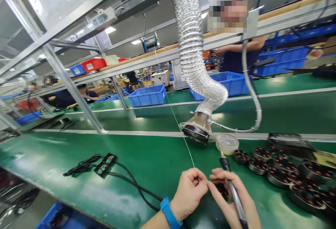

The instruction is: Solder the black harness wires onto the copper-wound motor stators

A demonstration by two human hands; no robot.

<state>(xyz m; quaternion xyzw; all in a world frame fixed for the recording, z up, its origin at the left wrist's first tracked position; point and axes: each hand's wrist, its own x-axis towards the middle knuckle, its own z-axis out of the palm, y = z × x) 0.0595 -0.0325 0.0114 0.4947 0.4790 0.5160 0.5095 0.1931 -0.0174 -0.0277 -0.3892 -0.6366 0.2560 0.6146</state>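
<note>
My left hand [190,190], with a blue band on its wrist, is closed in a pinch near a thin pale wire [187,148] that runs up across the green bench. Whatever sits between its fingertips is too small to name. Touching it at the fingertips, my right hand [233,197] holds a soldering iron [231,183] along the palm, tip pointing up and away. Partly hidden behind the right fingers is a round dark part [222,190]. Just past the iron's tip stands a round, pale translucent container [228,143].
Several metal-rimmed coil rings [279,176] lie at the right. A fume hood [196,127] hangs from a silver duct [190,33]. A black-cased circuit board [105,165] with cables lies left. Blue bins [147,96] stand behind; a person [238,54] works across the bench.
</note>
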